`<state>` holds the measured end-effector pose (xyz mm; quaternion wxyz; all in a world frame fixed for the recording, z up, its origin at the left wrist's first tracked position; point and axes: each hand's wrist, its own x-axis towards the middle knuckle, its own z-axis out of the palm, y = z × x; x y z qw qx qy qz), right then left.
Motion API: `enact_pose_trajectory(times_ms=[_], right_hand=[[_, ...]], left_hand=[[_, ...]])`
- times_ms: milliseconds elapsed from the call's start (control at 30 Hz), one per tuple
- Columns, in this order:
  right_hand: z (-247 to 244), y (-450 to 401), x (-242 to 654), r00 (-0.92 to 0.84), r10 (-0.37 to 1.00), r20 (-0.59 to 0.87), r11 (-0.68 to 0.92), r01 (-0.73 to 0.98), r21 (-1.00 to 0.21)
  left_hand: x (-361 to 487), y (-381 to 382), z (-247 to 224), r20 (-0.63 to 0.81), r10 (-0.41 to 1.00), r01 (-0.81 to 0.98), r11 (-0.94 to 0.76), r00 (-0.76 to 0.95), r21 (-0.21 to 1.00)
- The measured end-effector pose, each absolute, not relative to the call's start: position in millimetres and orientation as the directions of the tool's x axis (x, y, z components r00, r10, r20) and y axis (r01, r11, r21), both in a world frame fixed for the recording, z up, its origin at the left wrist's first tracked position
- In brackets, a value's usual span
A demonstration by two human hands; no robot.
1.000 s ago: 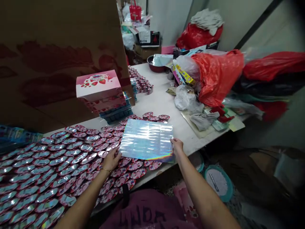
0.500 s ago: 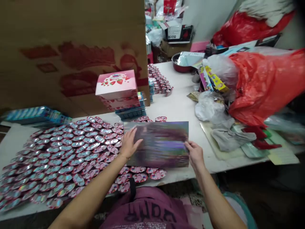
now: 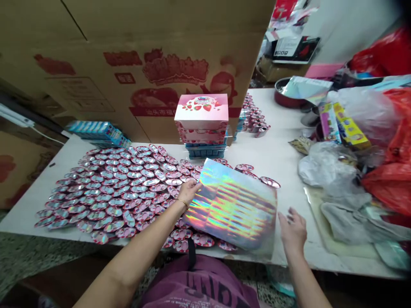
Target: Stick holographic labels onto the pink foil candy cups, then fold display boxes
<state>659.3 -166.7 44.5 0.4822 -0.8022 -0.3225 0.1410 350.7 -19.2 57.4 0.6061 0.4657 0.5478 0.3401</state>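
A shiny holographic sheet (image 3: 237, 205) lies tilted in front of me, glinting in rainbow colours. My left hand (image 3: 189, 192) pinches its left edge. Just off the sheet's right edge is my right hand (image 3: 293, 229), fingers spread and holding nothing. Under and beside the sheet, many small oval pink-and-silver pieces (image 3: 105, 184) cover the left of the white table (image 3: 282, 145). The sheet hides some of them. A few stick out past its top edge, one oval piece (image 3: 270, 182) near its upper right corner.
A pink strawberry-print box (image 3: 201, 113) stands on blue packs (image 3: 205, 151) before a large cardboard carton (image 3: 154, 55). More blue packs (image 3: 96, 132) lie at the back left. On the right are plastic bags (image 3: 327, 167), a grey cloth (image 3: 346, 218) and a dark red bowl (image 3: 285, 96).
The sheet has turned from level to slanted and now reflects bright rainbow colours. My right hand has let go of its right edge; my left hand now grips the left edge. The view has swung left.
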Motion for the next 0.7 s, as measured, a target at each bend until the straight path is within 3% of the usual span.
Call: enact_pose_trajectory(times_ms=[67, 100, 167, 267, 367, 567, 700], right_hand=[[78, -139, 632, 0.462, 0.791, 0.401, -0.112, 0.754, -0.647], [97, -121, 615, 0.205, 0.874, 0.441, 0.077, 0.837, -0.542], [133, -78, 579, -0.312, 0.877, 0.366, 0.438, 0.833, -0.338], [161, -19, 541, -0.691, 0.701, 0.176, 0.713, 0.677, -0.181], [157, 19, 536, -0.740, 0.665, 0.097, 0.741, 0.637, -0.212], [125, 47, 562, -0.688, 0.723, 0.056, 0.638, 0.635, -0.436], [109, 42, 564, -0.759, 0.650, 0.025, 0.707, 0.593, -0.385]], left_hand=[[355, -23, 68, -0.316, 0.926, 0.109, 0.299, 0.207, 0.948], [358, -24, 74, -0.298, 0.924, 0.115, 0.277, 0.240, 0.954], [362, -28, 84, -0.257, 0.908, 0.127, 0.227, 0.332, 0.966], [358, -34, 94, -0.189, 0.905, 0.162, 0.136, 0.382, 0.977], [341, -44, 95, -0.155, 0.934, 0.237, 0.080, 0.322, 0.968], [316, -58, 75, -0.136, 0.986, 0.275, 0.107, 0.091, 0.955], [314, -54, 62, -0.126, 0.991, 0.302, 0.104, 0.053, 0.948]])
